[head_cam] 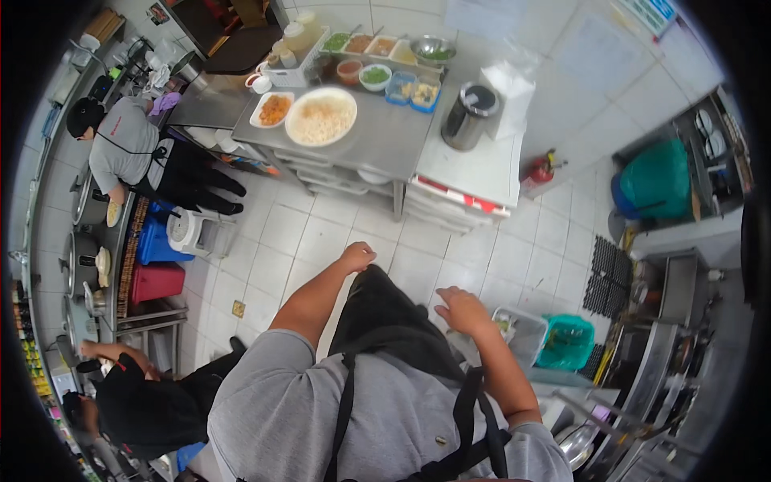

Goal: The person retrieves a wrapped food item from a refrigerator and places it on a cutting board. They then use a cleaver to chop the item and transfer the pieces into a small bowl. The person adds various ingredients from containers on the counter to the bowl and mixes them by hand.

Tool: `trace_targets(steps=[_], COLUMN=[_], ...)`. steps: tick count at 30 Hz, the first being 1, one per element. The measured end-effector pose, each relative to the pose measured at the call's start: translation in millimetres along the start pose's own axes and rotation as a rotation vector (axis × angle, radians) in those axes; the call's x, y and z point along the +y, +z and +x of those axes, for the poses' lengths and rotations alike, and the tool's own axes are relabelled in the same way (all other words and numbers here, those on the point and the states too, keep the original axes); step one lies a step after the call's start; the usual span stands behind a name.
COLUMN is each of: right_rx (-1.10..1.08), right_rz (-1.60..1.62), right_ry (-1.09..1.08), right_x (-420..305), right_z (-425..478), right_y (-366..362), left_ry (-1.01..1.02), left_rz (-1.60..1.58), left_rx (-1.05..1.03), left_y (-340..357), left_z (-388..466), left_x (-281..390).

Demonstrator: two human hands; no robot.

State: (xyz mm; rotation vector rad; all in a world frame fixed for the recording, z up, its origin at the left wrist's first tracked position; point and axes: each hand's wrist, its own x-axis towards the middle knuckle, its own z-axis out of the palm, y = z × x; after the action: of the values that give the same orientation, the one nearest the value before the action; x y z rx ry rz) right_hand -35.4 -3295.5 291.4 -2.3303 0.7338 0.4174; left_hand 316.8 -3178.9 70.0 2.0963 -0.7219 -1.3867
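Above the tiled floor, my left hand [359, 257] hangs with its fingers curled inward beside the dark apron; whether anything lies within them cannot be made out. My right hand [462, 309] is held out on the other side, fingers apart and holding nothing. Ahead stands a stainless steel table [385, 135] bearing a large round dish of pale shredded food [320, 117] and a white dish of orange pieces [272, 111]. Behind them are a bowl of chopped greens [374, 77], lidless blue containers [425, 95] and a steel bowl [432, 50]. Neither hand touches these.
A metal canister [470, 117] stands on a white-topped unit [488, 175]. At left, a co-worker in grey [129, 141] and another in black [159, 400] work along a counter. A white step stool [188, 232], a fire extinguisher [540, 170] and a green-lined bin [566, 341] stand around the floor.
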Motion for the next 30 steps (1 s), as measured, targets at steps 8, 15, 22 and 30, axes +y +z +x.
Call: trace_targets(steps=[8,15,22,30], right_rx=[0.325,0.378,0.355,0.375], right_rz=[0.059,-0.185,-0.149,-0.146], right_ry=[-0.093,0.108,0.123,0.167], right_x=[-19.1,-62.5,-64.4,-70.6], right_z=[209.3,333.4,346.5,348.9], right_y=[-103.5,-120.5,-122.7,-122.9], left_ry=[-0.048,0.054,-0.135,-0.201], left_rz=[-0.068,-0.101,-0.271,-0.418], left_rx=[0.44,0.61,0.523,0.418], left_y=[-73.6,-85.7,-105.2,-113.8], left_z=[213.0,309.6,297.5,270.0], left_x=[24.0,33.1,35.2,41.0])
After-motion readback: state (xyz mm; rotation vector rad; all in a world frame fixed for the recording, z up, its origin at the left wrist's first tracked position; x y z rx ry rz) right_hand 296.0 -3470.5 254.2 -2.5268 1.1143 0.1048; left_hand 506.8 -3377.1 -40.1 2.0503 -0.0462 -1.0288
